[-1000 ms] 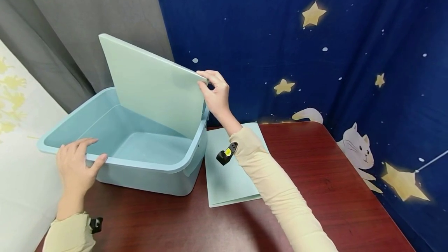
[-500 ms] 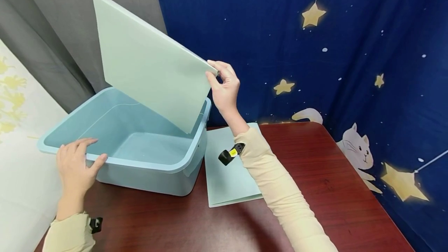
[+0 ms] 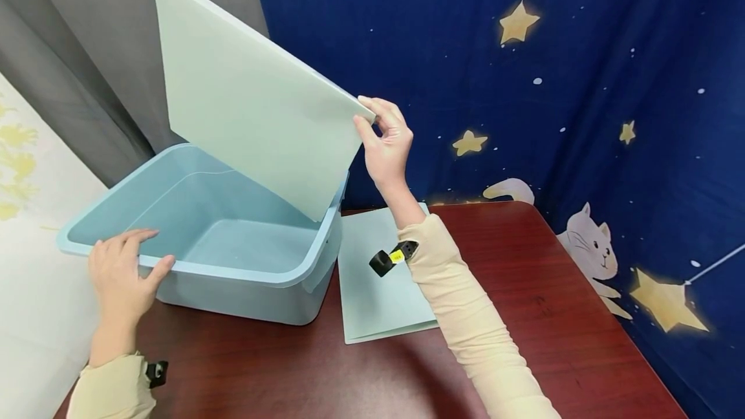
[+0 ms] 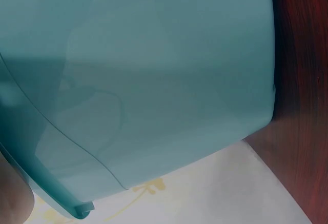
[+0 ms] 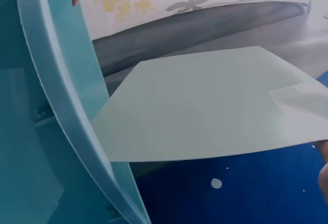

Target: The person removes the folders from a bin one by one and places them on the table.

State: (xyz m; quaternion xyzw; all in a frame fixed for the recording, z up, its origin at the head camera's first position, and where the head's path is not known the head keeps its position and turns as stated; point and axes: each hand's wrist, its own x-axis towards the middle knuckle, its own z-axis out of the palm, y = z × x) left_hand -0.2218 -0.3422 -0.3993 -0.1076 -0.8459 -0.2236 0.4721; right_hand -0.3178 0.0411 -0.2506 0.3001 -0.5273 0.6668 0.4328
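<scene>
A pale green folder (image 3: pixel 256 108) tilts above the far right part of a light blue plastic bin (image 3: pixel 238 275). My right hand (image 3: pixel 388 147) pinches its upper right corner between thumb and fingers. The folder's lower right corner still overlaps the bin's inside in the head view. In the right wrist view the folder's flat face (image 5: pixel 195 111) shows a clear rectangular patch near the held end. My left hand (image 3: pixel 119 270) holds the bin's near left rim, fingers over the edge. Through the left wrist camera the bin's wall (image 4: pixel 169 80) fills most of the picture.
Another pale green folder (image 3: pixel 381 290) lies on the dark red table (image 3: pixel 524 315), right of the bin and partly under my right forearm. A blue starry curtain (image 3: pixel 419 31) and a grey curtain (image 3: pixel 87 50) hang behind. White cloth (image 3: pixel 35 277) is at the left.
My right hand has moved up and to the right, raising the folder mostly out of the bin. My left hand has kept its place on the rim.
</scene>
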